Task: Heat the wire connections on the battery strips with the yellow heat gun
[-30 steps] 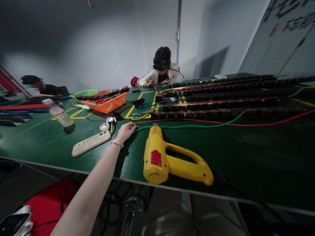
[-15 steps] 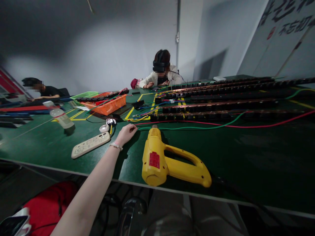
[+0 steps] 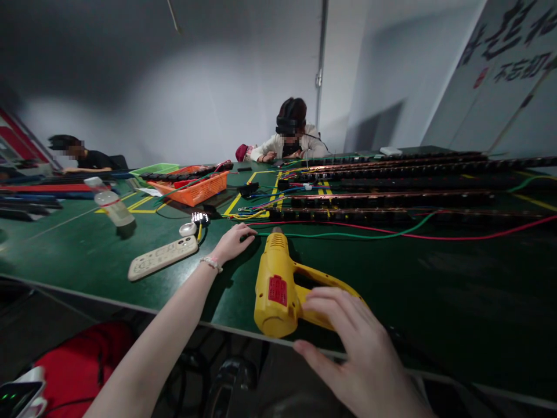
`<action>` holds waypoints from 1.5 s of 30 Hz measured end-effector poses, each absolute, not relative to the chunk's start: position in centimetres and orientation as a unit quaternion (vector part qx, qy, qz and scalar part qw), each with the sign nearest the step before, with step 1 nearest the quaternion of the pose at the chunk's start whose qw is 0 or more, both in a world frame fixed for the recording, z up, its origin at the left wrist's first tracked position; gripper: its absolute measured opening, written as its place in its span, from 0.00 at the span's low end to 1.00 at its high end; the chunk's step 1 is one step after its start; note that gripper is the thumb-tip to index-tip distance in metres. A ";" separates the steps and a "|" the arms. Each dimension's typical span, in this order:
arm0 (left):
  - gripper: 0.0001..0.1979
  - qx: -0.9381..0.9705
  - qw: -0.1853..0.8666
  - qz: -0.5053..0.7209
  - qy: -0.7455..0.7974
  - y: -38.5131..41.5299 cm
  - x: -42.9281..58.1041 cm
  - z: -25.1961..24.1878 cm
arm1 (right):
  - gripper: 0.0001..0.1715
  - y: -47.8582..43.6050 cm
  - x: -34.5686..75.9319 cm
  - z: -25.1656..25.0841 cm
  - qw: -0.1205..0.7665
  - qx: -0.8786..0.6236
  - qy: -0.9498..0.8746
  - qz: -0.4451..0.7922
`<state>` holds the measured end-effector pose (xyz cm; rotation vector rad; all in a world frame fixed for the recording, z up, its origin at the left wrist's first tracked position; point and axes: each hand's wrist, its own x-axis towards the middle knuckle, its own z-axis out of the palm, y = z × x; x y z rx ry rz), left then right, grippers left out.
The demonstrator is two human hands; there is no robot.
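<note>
My left hand (image 3: 232, 242) lies on the green table (image 3: 87, 255), fingers curled around the end of a green wire (image 3: 348, 235) that runs off to the right. My right hand (image 3: 354, 348) hovers open, fingers spread, just over the handle of a yellow heat gun (image 3: 278, 284) lying on its side near the table's front edge. A red wire (image 3: 456, 235) runs alongside the green one. A beige remote control (image 3: 163, 258) lies left of my left hand.
Long dark strips with copper bars (image 3: 413, 197) fill the far right of the table. An orange basket (image 3: 194, 187), a green tray (image 3: 152, 169) and a plastic bottle (image 3: 111, 202) stand at the left. Two other people (image 3: 289, 136) sit at the far side.
My right hand has come into view from below and now hovers over the heat gun's handle. My left hand stays on the green wire end.
</note>
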<state>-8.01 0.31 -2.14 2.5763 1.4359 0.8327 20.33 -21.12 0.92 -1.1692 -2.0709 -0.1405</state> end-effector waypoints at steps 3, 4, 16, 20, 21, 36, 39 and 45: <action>0.14 0.839 0.048 0.268 0.471 0.2 -7.9 -1.9 | 0.31 -18.5 19.3 0.0 0.314 -0.489 -0.812 -0.056; 0.14 0.840 0.052 0.268 0.468 0.1 -7.9 -1.9 | 0.34 -18.1 19.1 -0.2 0.296 -0.501 -0.811 -0.055; 0.22 0.830 0.168 0.284 0.449 -0.3 -7.1 -0.9 | 0.39 -18.2 19.4 -2.2 0.300 -0.490 -0.812 -0.103; 0.26 0.828 0.228 0.249 0.448 -0.8 -6.7 -0.7 | 0.41 -18.1 19.2 -2.4 0.299 -0.498 -0.807 -0.108; 0.26 0.826 0.239 0.242 0.449 -0.7 -6.7 -0.7 | 0.41 -18.1 19.2 -2.4 0.297 -0.497 -0.808 -0.111; 0.16 0.736 0.023 0.306 0.604 3.8 -10.1 -4.6 | 0.44 -17.2 21.8 -2.5 0.306 -0.525 -0.785 -0.120; 0.11 0.748 0.024 0.319 0.582 3.7 -10.1 -4.4 | 0.41 -17.0 22.2 -2.5 0.303 -0.533 -0.784 -0.099; 0.13 0.728 0.141 0.375 0.557 2.4 -10.2 -3.1 | 0.24 -16.8 22.8 -1.6 0.298 -0.504 -0.808 -0.073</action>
